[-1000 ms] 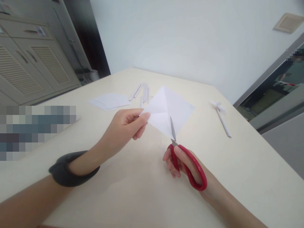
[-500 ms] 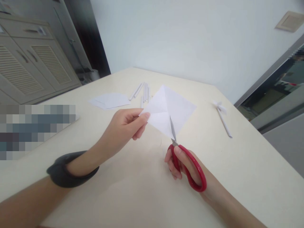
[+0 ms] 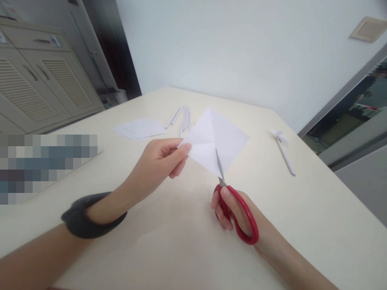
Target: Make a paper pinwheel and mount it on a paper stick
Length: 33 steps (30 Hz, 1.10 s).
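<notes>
My left hand (image 3: 169,157) pinches the left corner of a white square sheet of paper (image 3: 229,133), thumb on top. Crease lines cross the sheet, which is held up above the table with one corner towards me. My right hand (image 3: 232,209) grips red-handled scissors (image 3: 252,221), with the thumb and fingers through the loops. One blade lies over the paper at its near corner, pointing along the crease towards the middle. The other blade is mostly hidden under the sheet.
Flat white paper pieces (image 3: 142,129) lie at the back left of the pale table (image 3: 169,241). Several rolled paper sticks (image 3: 186,117) rest behind the held sheet. To the right lies a paper pinwheel (image 3: 284,153) on a rolled stick. A white wall (image 3: 211,52) stands behind.
The scissor handles have drawn slightly closer together, and the right hand has shifted a little. The left hand and the sheet stay nearly still.
</notes>
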Each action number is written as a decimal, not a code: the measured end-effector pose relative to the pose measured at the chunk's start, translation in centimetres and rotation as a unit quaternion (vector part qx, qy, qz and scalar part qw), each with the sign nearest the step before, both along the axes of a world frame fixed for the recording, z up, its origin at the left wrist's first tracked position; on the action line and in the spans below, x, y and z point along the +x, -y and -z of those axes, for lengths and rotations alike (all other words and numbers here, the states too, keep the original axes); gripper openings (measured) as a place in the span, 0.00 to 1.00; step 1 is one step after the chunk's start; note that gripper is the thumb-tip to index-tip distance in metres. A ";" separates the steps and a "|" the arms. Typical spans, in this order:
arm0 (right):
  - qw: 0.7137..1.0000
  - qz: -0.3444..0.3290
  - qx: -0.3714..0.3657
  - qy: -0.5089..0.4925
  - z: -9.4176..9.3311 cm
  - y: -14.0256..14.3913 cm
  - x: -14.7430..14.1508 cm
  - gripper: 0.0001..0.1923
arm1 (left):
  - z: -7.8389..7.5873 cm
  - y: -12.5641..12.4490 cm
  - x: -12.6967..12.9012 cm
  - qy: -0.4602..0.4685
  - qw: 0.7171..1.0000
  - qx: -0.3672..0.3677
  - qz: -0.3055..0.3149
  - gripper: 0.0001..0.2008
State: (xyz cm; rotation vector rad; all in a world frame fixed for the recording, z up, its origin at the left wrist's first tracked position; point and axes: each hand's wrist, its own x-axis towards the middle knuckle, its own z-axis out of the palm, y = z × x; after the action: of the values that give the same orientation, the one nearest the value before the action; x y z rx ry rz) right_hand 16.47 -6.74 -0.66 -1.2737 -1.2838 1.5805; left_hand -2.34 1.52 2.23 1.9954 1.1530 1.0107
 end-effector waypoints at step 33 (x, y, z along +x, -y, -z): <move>1.000 -0.016 0.010 -0.019 -0.4 0.2 0.3 0.19 | 0.1 0.2 0.1 0.013 0.999 -0.027 0.027 0.22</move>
State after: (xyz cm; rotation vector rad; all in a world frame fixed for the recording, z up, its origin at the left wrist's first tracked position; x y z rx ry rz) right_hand 16.75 -6.93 -0.28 -1.2097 -1.2988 1.6023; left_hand -2.20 1.35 2.11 1.9542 1.0962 0.9649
